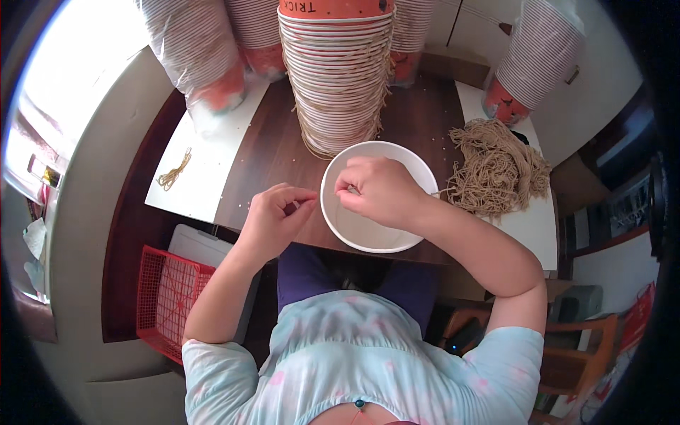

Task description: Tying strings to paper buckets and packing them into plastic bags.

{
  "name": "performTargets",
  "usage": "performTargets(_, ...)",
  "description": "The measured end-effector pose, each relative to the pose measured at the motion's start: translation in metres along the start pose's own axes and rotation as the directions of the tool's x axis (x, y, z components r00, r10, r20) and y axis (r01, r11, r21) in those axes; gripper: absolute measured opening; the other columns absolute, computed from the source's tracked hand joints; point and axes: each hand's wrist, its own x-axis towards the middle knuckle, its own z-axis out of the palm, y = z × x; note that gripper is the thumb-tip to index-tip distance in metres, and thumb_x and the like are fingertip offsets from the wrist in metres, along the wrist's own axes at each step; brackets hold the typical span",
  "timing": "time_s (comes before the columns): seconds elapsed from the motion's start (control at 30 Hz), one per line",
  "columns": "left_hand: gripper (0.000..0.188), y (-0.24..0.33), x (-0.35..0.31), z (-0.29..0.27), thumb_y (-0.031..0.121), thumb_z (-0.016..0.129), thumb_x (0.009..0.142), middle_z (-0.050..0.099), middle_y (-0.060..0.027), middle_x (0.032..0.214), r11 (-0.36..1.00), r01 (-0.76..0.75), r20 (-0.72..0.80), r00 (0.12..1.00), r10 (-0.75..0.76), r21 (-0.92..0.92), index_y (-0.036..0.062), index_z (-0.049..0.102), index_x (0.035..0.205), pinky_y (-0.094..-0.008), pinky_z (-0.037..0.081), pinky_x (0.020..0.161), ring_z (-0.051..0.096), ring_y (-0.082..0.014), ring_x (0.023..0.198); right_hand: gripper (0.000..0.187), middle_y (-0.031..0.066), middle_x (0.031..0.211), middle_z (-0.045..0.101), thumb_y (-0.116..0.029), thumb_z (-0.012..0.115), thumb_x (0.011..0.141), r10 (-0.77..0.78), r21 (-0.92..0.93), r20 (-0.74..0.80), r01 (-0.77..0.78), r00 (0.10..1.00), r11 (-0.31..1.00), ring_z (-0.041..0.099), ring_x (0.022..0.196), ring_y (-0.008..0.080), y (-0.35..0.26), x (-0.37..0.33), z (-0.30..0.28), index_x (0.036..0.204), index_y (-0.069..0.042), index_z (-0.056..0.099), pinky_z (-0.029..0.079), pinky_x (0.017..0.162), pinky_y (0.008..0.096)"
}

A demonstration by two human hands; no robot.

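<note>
A white bucket stands mouth up near the table's front edge. My right hand is over its mouth, fingers curled in a pinch with a bit of thin tan cord showing at the fingertips. Just outside the left rim my left hand is closed, thumb and index finger pressed together; what they hold is too small to make out. A short piece of cord pokes out by the bucket's right rim. Behind it rises a tall stack of nested buckets, white-rimmed, with tan cords hanging along the sides and an orange bucket on top.
A tangled heap of tan cord lies at the table's right. A small cord bundle rests on the white left part. Plastic-wrapped bucket stacks stand along the back, another at the back right. A red basket is below left.
</note>
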Motion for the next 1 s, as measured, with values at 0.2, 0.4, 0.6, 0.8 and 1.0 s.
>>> performTargets(0.2,0.017,0.0011,0.0031,0.0021,0.007,0.066,0.084,0.057,-0.0042,0.074,1.0,-0.01,-0.002,1.0,0.01,-0.01,-0.0007,0.069,0.099,-0.0224,0.04,0.056,0.051,-0.0069,0.063,0.014,0.0085,0.075,0.062,-0.016,0.062,0.076,0.079,0.055,0.042,-0.081,0.996,0.995,0.061,0.068,0.0243,0.0018,0.0026,0.0073,0.078,-0.003,0.067,0.048,0.062,0.0366)
performTargets(0.4,0.02,-0.002,0.0022,0.0037,0.009,0.066,0.083,0.062,-0.0106,0.079,0.999,-0.005,0.002,1.0,0.005,-0.042,-0.0017,0.069,0.1,-0.0254,0.045,0.058,0.055,-0.011,0.061,0.014,0.0103,0.075,0.062,-0.014,0.063,0.076,0.118,0.141,0.061,-0.126,0.991,0.982,0.062,0.067,0.0228,-0.0016,0.003,0.0067,0.078,-0.001,0.068,0.048,0.062,0.0346)
performTargets(0.6,0.02,0.0007,0.0029,0.0027,0.008,0.065,0.083,0.062,-0.0108,0.078,0.999,-0.004,0.016,1.0,0.005,-0.042,-0.0029,0.068,0.099,-0.0258,0.045,0.057,0.055,-0.0112,0.06,0.013,0.0107,0.075,0.062,-0.013,0.064,0.077,0.2,0.191,0.077,-0.211,0.977,0.959,0.062,0.067,0.0219,-0.0035,0.005,0.0034,0.079,-0.001,0.067,0.049,0.062,0.0336)
performTargets(0.8,0.019,-0.0012,0.0028,0.0043,0.008,0.065,0.084,0.061,-0.0105,0.078,0.998,-0.016,0.008,1.0,0.016,-0.056,-0.0031,0.068,0.099,-0.0258,0.044,0.056,0.054,-0.011,0.059,0.013,0.0099,0.076,0.063,-0.014,0.064,0.077,0.171,0.142,0.121,-0.187,0.978,0.972,0.061,0.068,0.0232,-0.0032,0.0046,0.0077,0.078,-0.002,0.068,0.049,0.063,0.0352)
performTargets(1.0,0.02,0.0001,0.0038,0.0034,0.006,0.064,0.083,0.061,-0.01,0.078,0.998,-0.028,0.02,0.999,0.029,-0.054,-0.0029,0.068,0.1,-0.0263,0.044,0.056,0.054,-0.0115,0.059,0.013,0.0091,0.077,0.063,-0.016,0.063,0.078,0.102,0.068,0.122,-0.111,0.987,0.992,0.061,0.07,0.0254,-0.0026,0.0047,0.009,0.079,-0.003,0.068,0.049,0.064,0.0368)
